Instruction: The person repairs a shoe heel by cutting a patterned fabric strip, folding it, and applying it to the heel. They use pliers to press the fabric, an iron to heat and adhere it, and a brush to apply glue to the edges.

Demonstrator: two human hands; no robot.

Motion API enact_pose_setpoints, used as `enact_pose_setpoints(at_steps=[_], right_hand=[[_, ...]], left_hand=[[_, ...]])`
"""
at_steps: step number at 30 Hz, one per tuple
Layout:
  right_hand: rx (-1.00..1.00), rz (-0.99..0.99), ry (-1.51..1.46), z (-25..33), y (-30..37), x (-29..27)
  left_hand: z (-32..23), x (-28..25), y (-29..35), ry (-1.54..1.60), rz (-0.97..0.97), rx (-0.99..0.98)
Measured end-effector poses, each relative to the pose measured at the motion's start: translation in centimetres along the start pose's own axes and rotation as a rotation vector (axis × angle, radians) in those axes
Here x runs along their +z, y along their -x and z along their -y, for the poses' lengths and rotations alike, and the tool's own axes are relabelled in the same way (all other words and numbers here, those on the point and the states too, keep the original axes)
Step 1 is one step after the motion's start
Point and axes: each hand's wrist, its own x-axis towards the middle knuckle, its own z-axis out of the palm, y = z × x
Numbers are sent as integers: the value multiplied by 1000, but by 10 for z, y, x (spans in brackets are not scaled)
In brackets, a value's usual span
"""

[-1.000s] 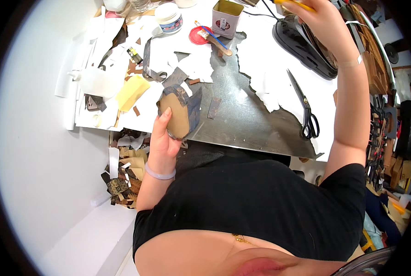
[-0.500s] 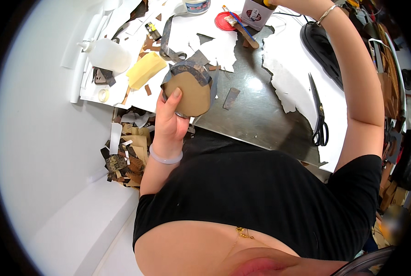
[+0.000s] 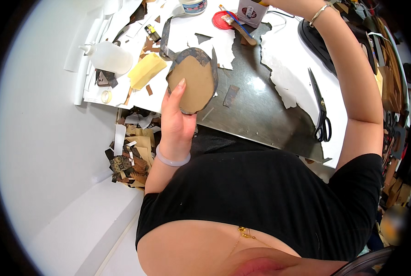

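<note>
My left hand (image 3: 179, 122) grips a tan oval piece (image 3: 194, 83) from below, thumb pressed on its flat face. Dark patterned edging wraps the piece's rim, curling up at the sides. At the top edge of the view my right hand (image 3: 302, 6) reaches to the mouth of a whitish square can (image 3: 252, 14). A bit of something yellow shows by its fingers, which are mostly cut off, so their grip is unclear. Left of the can, a brush (image 3: 235, 20) with a blue handle and a wooden stick (image 3: 248, 39) lie over a red lid (image 3: 224, 20).
Black scissors (image 3: 323, 108) lie at the right of the worktable on white paper. A dark metal plate (image 3: 247, 110) holds a small dark scrap (image 3: 231, 95). To the left are a yellow block (image 3: 146, 71), a clear squeeze bottle (image 3: 111, 57) and a scrap-filled bin (image 3: 134, 156).
The oval piece has tilted, so more of its tan face shows, and my left hand has shifted slightly right. My right hand stays by the can, a little farther left and up.
</note>
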Motion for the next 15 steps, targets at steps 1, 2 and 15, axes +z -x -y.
enact_pose_setpoints(at_steps=[1,2,15], right_hand=[[-2,-28,-5,2,4,-1],[42,-52,-3,6,10,-5],[13,-426,-1450,162,187,69]], left_hand=[[0,3,2,-11,6,10],[2,5,4,-55,5,42],[27,35,40,-190,243,314]])
